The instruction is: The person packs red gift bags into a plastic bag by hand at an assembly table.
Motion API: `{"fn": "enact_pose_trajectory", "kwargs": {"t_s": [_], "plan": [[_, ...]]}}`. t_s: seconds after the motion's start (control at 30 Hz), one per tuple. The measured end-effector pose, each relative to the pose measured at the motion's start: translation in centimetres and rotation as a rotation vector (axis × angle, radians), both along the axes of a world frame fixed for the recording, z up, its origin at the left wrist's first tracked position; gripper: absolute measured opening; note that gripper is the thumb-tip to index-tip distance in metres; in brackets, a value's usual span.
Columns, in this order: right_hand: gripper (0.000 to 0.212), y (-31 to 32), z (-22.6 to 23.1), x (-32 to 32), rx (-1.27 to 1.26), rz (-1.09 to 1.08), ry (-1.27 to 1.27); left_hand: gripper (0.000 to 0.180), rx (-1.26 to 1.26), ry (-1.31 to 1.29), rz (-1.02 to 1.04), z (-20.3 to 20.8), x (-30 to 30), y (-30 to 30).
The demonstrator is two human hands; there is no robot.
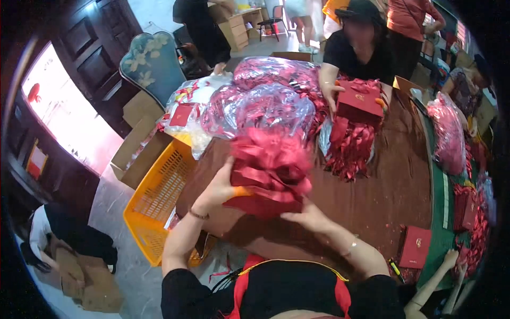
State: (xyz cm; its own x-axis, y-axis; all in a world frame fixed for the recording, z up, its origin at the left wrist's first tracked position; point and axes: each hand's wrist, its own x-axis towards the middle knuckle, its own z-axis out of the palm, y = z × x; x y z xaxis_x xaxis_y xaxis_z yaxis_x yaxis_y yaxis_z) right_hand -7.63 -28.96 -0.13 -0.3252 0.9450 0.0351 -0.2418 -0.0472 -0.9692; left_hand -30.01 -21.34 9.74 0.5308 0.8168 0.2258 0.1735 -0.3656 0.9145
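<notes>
Between my two hands, above the brown table (396, 183), is a thick stack of red gift bags with ribbons (271, 170), blurred by motion. My left hand (220, 186) grips its left side, with orange covering on a finger. At its lower right corner, my right hand (309, 213) holds it from below and the side, fingers partly hidden. Clear plastic sacks of red ribboned goods (265, 109) lie just beyond the stack. Across the table, a co-worker's hands hold a similar red stack (360, 101) with ribbons hanging down its front.
A yellow plastic crate (154, 196) and an open cardboard box (139, 146) stand left of the table. A flat red bag (415, 247) and a yellow marker (396, 269) lie at the right. Another person's hand (450, 259) touches red ribbons on the green surface (438, 204).
</notes>
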Motion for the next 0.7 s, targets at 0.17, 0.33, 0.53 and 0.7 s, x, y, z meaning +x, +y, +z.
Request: {"fn": "enact_pose_trajectory", "kwargs": {"t_s": [0.17, 0.33, 0.53, 0.7], "plan": [[0.033, -1.7, -2.3, 10.4, -0.064, -0.712, 0.191, 0.080, 0.464, 0.614, -0.370, 4.0, 6.7, 2.0], [0.044, -2.4, 2.2, 11.0, 0.335, -1.048, -0.057, 0.085, 0.672, 0.876, -0.583, -0.1, 12.6, 2.4], [0.058, -1.1, 5.8, 7.8, 0.727, -0.661, -1.038, 0.102, 0.710, 0.789, -0.528, -3.0, 13.3, 3.2], [0.053, 0.2, 2.7, 6.3, 0.563, -0.642, -0.850, 0.110, 0.765, 0.719, -0.495, -2.1, 12.9, 2.1]]}}
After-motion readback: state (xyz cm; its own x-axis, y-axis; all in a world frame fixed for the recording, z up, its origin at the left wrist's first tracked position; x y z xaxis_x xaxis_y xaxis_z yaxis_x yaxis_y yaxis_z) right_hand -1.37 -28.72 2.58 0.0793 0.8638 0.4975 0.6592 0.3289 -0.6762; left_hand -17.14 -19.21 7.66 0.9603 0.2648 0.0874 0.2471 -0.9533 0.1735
